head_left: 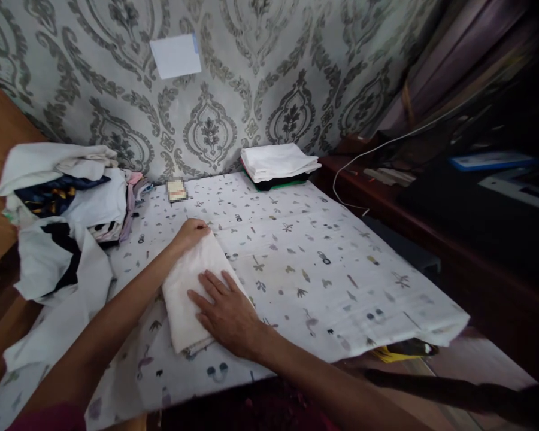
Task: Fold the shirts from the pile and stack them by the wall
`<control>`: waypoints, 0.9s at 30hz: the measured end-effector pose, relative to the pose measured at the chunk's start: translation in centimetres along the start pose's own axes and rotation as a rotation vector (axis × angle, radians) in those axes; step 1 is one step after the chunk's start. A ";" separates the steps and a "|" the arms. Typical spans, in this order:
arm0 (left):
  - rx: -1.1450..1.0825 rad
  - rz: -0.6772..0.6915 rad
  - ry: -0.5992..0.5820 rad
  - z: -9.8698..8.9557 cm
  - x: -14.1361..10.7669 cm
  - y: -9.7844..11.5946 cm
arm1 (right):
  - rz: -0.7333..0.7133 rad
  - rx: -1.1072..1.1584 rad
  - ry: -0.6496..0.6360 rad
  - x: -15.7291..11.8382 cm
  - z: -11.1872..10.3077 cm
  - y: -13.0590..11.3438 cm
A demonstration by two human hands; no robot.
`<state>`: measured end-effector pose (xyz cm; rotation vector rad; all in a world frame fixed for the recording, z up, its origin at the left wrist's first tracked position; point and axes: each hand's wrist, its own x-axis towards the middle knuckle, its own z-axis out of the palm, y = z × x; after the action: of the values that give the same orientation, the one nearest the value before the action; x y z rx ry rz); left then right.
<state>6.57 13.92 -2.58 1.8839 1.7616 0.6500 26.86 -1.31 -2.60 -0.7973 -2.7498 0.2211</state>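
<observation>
A folded white cloth (pixel 186 299) lies at a slant on the patterned sheet in front of me. My left hand (pixel 192 232) is closed on the cloth's far corner, thumb and fingers pinched together. Flat on the cloth's right part rests my right hand (pixel 227 311), its fingers spread and holding nothing. The cloth's surface looks smooth, and its near edge shows more than one layer.
A loose heap of clothes (pixel 94 197) stands at the left. Near the wall lie a small blurred card (pixel 176 190) and a folded stack with white cloth on top (pixel 276 161). A white cable (pixel 386 141) crosses the dark desk (pixel 431 221) at right.
</observation>
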 end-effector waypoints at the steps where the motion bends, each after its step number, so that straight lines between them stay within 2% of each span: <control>1: 0.002 0.009 0.020 0.3 0.0 -0.1 | -0.001 0.003 0.004 0.0 0.1 0.0; 4: 0.027 0.041 0.084 0.9 -0.3 -0.3 | 0.002 0.025 0.009 -0.1 0.4 -0.2; 7: 0.060 0.063 0.146 0.6 -0.7 -0.1 | 0.004 0.104 -0.004 -0.3 0.3 -0.1; 10: 0.103 0.086 0.210 -0.4 -2.4 0.4 | 0.019 0.307 -0.026 0.1 -1.0 1.5; 12: 0.191 0.164 0.227 -1.0 -4.3 0.9 | 0.064 0.490 0.024 1.2 -2.1 3.4; 15: 0.344 0.330 0.127 -1.0 -8.2 2.0 | 0.070 0.660 0.142 4.1 -3.1 6.4; 18: 0.427 0.401 -0.053 0.3 -12.2 3.2 | 0.070 0.703 -0.011 7.0 -2.7 8.0; 21: 0.463 0.461 -0.209 2.3 -15.4 4.2 | 0.112 0.641 -0.207 8.5 -1.4 8.2; 24: 0.432 0.557 -0.298 4.1 -17.4 5.1 | 0.127 0.551 -0.254 8.8 -0.2 7.9; 27: 0.371 0.617 -0.343 5.0 -18.5 5.9 | 0.107 0.483 -0.248 8.8 0.4 7.9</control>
<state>13.21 -4.99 -3.05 2.6405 1.1293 0.1720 23.50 10.03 -2.81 -0.8197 -2.6898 1.0213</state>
